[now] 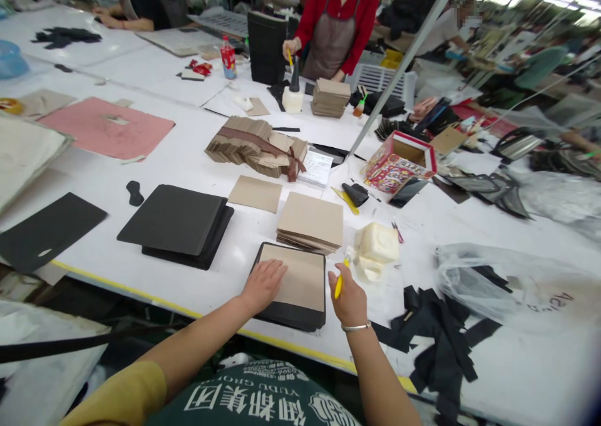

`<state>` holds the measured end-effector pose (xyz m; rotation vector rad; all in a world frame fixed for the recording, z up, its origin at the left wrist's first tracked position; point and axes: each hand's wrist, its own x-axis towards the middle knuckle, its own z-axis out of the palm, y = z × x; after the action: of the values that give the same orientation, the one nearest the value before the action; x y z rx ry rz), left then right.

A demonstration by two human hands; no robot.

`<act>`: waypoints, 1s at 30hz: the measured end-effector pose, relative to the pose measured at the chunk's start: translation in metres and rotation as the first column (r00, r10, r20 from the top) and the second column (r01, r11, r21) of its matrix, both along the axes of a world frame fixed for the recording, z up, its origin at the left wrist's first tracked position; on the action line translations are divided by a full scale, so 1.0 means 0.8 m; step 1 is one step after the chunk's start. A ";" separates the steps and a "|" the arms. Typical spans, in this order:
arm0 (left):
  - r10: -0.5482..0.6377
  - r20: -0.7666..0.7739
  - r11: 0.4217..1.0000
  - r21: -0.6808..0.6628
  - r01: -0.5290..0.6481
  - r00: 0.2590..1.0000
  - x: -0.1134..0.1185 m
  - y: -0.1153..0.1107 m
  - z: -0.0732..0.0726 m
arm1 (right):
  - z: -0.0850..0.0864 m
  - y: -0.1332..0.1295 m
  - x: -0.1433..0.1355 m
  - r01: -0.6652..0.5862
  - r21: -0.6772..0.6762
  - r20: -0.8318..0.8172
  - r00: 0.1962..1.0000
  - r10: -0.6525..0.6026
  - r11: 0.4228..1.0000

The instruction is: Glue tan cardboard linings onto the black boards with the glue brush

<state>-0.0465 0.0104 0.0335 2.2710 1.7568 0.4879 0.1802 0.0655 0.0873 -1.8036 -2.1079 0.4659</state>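
My left hand [265, 285] lies flat with fingers stretched out on a tan board [300, 282]. That board rests on top of a stack of black sheets [295, 316] at the table's front edge, leaving a black margin around it. In my right hand [350, 297], just right of the stack, is a yellow-handled brush [342, 279], its pale tip pointing away from me. A cream plastic container [378, 243] stands beyond this hand, close to the brush tip. Behind the black stack sits a pile of tan boards [310, 220], with a single tan board [255, 193] to its left.
Left of me is another stack of black sheets [171, 219]. Black scraps [436, 332] and a clear plastic bag [516, 282] lie at right. Farther back are a tied bundle of tan pieces [253, 147], a red box [399, 163] and a slanted metal pole [404, 66]. Across the table stands a co-worker [335, 31].
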 end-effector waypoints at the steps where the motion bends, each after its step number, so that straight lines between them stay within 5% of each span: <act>1: -0.060 -0.008 0.998 0.006 0.060 0.998 0.010 -0.003 -0.007 | 0.007 0.002 -0.012 -0.004 -0.010 -0.140 0.990 0.002 1.000; 5: -0.245 -0.043 0.969 -0.043 0.244 0.968 0.022 -0.016 -0.035 | 0.008 0.020 -0.081 -0.054 -0.283 -0.564 0.817 -0.120 0.958; 10: -0.305 -0.047 0.952 -0.012 0.304 0.951 0.002 -0.024 -0.046 | -0.023 0.039 -0.156 -0.068 -0.426 -0.652 0.714 -0.254 0.902; 14: -0.301 -0.036 0.954 -0.012 0.301 0.953 0.000 -0.024 -0.047 | -0.041 0.045 -0.169 -0.061 -0.423 -0.635 0.732 -0.248 0.904; 18: -0.323 -0.059 0.947 -0.021 0.322 0.945 0.001 -0.024 -0.048 | -0.049 0.052 -0.132 -0.012 -0.368 -0.567 0.795 -0.215 0.930; 24: -0.335 -0.083 0.942 -0.018 0.334 0.939 0.000 -0.024 -0.048 | -0.041 0.050 -0.015 0.226 -0.323 -0.454 0.815 -0.360 0.919; 30: -0.323 -0.105 0.946 -0.051 0.319 0.941 0.003 -0.027 -0.054 | -0.027 -0.002 0.094 0.351 -0.264 -0.471 0.766 -0.437 0.899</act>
<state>-0.0442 -0.0115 -0.0098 2.5380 1.3834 0.2689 0.2552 0.0639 0.0656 -1.8695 -1.3086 0.9085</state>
